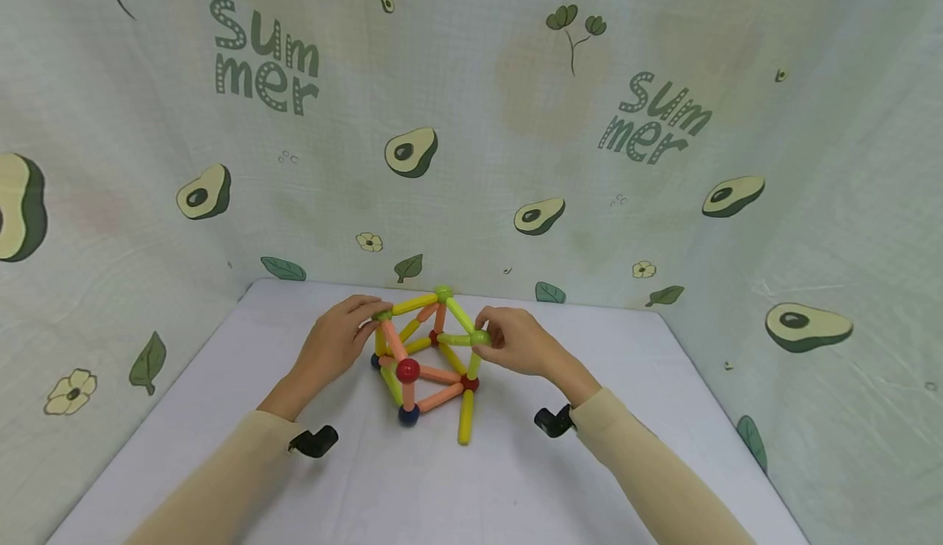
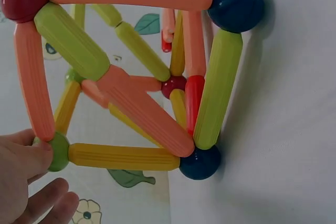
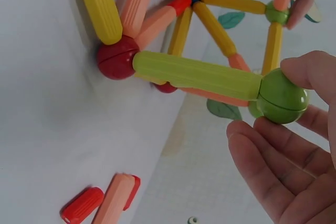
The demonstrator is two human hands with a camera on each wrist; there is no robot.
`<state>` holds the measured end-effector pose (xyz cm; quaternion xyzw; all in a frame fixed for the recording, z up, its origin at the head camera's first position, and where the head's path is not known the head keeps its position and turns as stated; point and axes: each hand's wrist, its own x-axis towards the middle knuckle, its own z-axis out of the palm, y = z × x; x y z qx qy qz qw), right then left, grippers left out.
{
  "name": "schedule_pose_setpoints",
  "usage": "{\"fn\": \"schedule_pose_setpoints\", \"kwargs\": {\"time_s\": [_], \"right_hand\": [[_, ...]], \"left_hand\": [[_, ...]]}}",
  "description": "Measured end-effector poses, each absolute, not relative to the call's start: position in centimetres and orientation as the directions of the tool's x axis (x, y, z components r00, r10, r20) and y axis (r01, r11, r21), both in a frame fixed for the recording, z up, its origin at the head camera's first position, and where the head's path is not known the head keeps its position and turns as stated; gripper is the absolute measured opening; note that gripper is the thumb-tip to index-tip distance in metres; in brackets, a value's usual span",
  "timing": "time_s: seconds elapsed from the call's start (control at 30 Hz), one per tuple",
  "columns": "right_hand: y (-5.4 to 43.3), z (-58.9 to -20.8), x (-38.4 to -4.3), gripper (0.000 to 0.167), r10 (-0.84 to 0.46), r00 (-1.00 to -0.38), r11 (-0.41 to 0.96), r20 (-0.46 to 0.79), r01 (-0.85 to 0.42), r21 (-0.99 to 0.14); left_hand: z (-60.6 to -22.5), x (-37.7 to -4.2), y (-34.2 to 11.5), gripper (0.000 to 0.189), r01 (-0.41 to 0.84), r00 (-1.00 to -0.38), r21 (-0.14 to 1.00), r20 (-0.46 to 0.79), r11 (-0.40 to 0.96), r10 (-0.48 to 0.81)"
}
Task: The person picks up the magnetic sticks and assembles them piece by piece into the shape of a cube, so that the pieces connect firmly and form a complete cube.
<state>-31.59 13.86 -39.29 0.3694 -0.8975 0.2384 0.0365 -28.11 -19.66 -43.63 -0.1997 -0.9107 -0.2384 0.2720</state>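
A frame of ribbed magnetic sticks and shiny balls stands on the table between both hands. My left hand (image 1: 335,340) pinches a green ball (image 2: 59,151) at its upper left corner, where a yellow stick (image 2: 123,156) and a salmon stick meet. With thumb and fingers, my right hand (image 1: 523,340) holds another green ball (image 3: 283,95) at the upper right, joined to a lime stick (image 3: 197,74). At the back top is a third green ball (image 1: 443,293). A red ball (image 1: 408,370) sits above a dark blue ball (image 1: 408,414) at the front.
One yellow stick (image 1: 466,418) juts from the lower red ball (image 1: 470,383) toward me. In the right wrist view, a short red piece (image 3: 82,205) and a salmon stick (image 3: 114,198) lie loose on the white table (image 1: 589,479). A printed cloth (image 1: 471,78) hangs behind.
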Motion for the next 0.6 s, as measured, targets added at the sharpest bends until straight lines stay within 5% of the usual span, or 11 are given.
{"fn": "schedule_pose_setpoints", "kwargs": {"time_s": [0.3,0.6], "right_hand": [[14.1,-39.4,-31.0,0.026,-0.643,-0.72,0.616,0.262,-0.689,-0.382],[14.1,-39.9,-30.8,0.023,-0.637,-0.717,0.601,0.284,-0.692,-0.401]], "left_hand": [[-42.9,-24.8,-17.8,0.03,0.516,-0.704,0.293,0.68,0.805,0.204],[-43.7,-21.8,-15.6,0.045,0.634,-0.65,0.193,0.657,0.748,0.382]]}}
